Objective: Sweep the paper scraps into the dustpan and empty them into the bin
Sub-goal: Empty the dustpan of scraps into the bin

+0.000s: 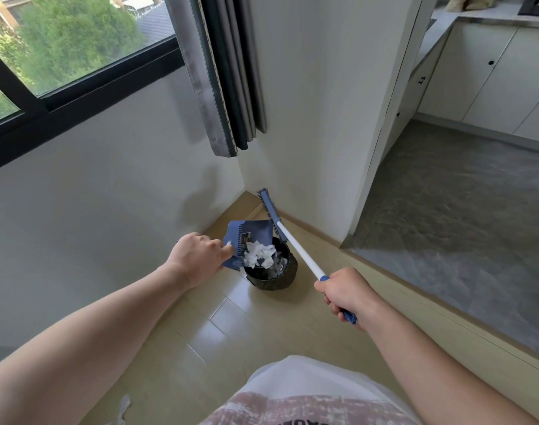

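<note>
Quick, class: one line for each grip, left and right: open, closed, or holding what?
Left grip: closed, holding the dustpan tilted over the bin.
Right grip: closed, holding the broom by its handle.

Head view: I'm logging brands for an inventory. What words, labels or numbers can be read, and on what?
Sticker on the dustpan: too small and blurred to read.
Print on the shirt: dark letters cut off at the frame edge, unreadable.
Broom and bin: no writing visible.

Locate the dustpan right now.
Head view, centre: the blue dustpan is tilted over the black bin, gripped by the left hand, just left of the broom.
</note>
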`<act>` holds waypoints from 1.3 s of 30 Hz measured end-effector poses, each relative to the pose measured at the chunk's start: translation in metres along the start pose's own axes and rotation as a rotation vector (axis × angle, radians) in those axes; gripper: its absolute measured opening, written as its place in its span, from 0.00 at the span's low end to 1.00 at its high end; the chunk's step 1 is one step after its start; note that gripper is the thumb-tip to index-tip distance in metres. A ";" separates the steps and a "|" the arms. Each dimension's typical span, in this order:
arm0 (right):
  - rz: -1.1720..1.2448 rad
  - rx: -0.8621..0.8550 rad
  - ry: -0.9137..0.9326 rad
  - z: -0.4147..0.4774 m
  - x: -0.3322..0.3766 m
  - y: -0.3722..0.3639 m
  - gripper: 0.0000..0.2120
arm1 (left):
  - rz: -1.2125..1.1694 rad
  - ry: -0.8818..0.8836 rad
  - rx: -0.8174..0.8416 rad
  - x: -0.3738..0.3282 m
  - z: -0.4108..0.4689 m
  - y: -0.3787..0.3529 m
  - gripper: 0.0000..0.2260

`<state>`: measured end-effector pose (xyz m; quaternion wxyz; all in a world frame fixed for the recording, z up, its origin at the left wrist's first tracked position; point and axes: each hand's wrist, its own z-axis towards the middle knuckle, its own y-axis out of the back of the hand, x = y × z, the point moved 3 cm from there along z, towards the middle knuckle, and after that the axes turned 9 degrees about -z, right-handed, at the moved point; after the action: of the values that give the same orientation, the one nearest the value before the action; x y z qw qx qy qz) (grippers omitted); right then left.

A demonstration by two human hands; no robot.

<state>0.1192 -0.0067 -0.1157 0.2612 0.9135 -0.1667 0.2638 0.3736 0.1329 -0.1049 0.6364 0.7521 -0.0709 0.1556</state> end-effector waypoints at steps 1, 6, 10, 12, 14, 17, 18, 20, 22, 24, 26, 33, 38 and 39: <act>0.002 0.001 0.000 0.001 -0.001 0.000 0.10 | -0.021 0.014 0.003 0.000 -0.001 0.001 0.15; 0.004 0.002 -0.003 0.003 -0.003 0.000 0.11 | -0.052 0.014 -0.018 0.002 -0.001 0.005 0.15; 0.004 0.003 0.006 0.004 -0.003 0.000 0.11 | -0.025 0.004 -0.013 0.000 0.000 0.005 0.15; -0.002 -0.002 0.012 0.004 -0.003 0.001 0.11 | -0.051 0.005 -0.038 0.000 0.003 0.007 0.16; -0.001 -0.005 0.009 0.006 -0.003 0.001 0.10 | -0.069 0.015 -0.049 0.000 0.004 0.010 0.15; 0.008 -0.002 0.012 0.007 -0.004 0.001 0.10 | 0.011 -0.010 -0.034 -0.001 0.004 0.013 0.11; 0.008 -0.002 0.014 0.007 -0.003 0.001 0.10 | 0.009 -0.004 -0.042 0.000 0.003 0.014 0.11; 0.006 -0.005 0.017 0.007 -0.003 0.001 0.10 | 0.005 0.018 -0.047 0.003 0.005 0.016 0.13; 0.004 -0.005 0.017 0.007 -0.004 0.001 0.10 | -0.004 0.027 -0.043 0.005 0.008 0.018 0.14; 0.004 -0.003 0.017 0.008 -0.004 0.001 0.10 | -0.028 0.031 -0.036 0.007 0.011 0.020 0.15; 0.008 0.001 0.019 0.007 -0.005 0.001 0.10 | -0.014 0.026 -0.011 0.007 0.012 0.019 0.14; 0.002 0.001 0.013 0.006 -0.008 0.002 0.10 | 0.129 -0.097 0.094 -0.002 0.013 0.016 0.13; 0.001 -0.003 0.007 0.005 -0.009 0.003 0.10 | 0.148 -0.045 0.109 0.000 0.013 0.021 0.15; 0.004 -0.004 0.009 0.005 -0.010 0.003 0.10 | 0.157 -0.046 0.115 -0.002 0.013 0.020 0.15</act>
<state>0.1120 -0.0104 -0.1234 0.2633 0.9114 -0.1678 0.2681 0.3673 0.1163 -0.0888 0.5763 0.7829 -0.1351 0.1913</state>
